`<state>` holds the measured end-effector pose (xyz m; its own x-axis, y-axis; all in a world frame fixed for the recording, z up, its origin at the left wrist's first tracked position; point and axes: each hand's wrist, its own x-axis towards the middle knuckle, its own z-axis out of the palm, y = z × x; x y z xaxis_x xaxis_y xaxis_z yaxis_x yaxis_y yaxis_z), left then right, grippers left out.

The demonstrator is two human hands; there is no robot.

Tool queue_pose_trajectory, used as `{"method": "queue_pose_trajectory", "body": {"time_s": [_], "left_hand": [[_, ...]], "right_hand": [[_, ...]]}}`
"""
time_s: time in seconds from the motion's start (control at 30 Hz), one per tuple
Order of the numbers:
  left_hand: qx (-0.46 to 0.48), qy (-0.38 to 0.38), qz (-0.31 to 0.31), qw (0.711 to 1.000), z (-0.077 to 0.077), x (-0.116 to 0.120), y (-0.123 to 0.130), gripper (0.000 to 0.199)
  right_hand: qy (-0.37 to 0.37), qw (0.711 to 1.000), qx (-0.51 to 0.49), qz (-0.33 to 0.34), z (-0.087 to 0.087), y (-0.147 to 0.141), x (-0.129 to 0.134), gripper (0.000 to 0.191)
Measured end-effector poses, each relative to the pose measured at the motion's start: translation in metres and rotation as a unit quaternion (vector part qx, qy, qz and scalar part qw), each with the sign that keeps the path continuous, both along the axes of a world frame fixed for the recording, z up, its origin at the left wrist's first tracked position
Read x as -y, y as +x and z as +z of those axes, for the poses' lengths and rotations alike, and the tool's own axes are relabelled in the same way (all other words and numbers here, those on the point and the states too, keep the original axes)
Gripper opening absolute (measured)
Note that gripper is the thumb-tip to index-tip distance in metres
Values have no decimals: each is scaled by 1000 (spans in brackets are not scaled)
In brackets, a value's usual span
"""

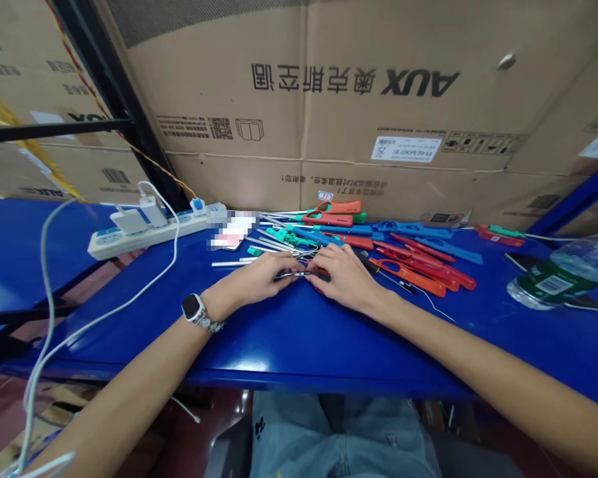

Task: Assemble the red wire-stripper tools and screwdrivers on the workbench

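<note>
My left hand (262, 273), with a watch on its wrist, pinches a thin metal piece (293, 273) low over the blue tabletop. My right hand (343, 275) meets it from the other side, its fingers closed at the piece's right end. Beneath the right fingers shows a red and dark green part (319, 275), mostly hidden. Just beyond my hands lie metal tubes (232, 263), a green plastic part (285, 236) and several stick-lighter handles: orange (412, 277), red (436, 267) and blue (416, 230). A dark pen-like tool (396, 282) rests beside my right wrist.
A white power strip (114, 244) with chargers stands at the left, its white cable (129, 302) crossing the blue table (279, 338). A partly blurred card or phone (233, 231) lies behind my left hand. A plastic bottle (553, 279) lies at the right. A large cardboard box (329, 133) closes off the back.
</note>
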<state>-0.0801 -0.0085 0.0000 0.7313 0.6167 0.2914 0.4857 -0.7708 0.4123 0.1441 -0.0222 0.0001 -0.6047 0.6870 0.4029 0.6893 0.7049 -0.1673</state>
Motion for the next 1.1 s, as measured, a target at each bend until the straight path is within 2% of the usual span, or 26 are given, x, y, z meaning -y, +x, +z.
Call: {"method": "queue_pose_trajectory", "body": {"time_s": [0.17, 0.33, 0.67, 0.87, 1.1], "left_hand": [[10, -1, -13, 1000, 5, 3, -2, 22], [-10, 5, 0, 1000, 9, 6, -2, 24], [-40, 36, 15, 998, 5, 1, -3, 23], [-68, 84, 20, 994, 6, 4, 2, 20], [-20, 54, 3, 998, 0, 1, 6, 17]], "right_hand": [[18, 999, 23, 33, -4, 6, -4, 7], [17, 998, 26, 47, -4, 7, -4, 10], [12, 998, 30, 58, -3, 6, -6, 13], [0, 998, 8, 69, -6, 5, -8, 13], [-39, 996, -71, 41, -9, 5, -6, 8]]}}
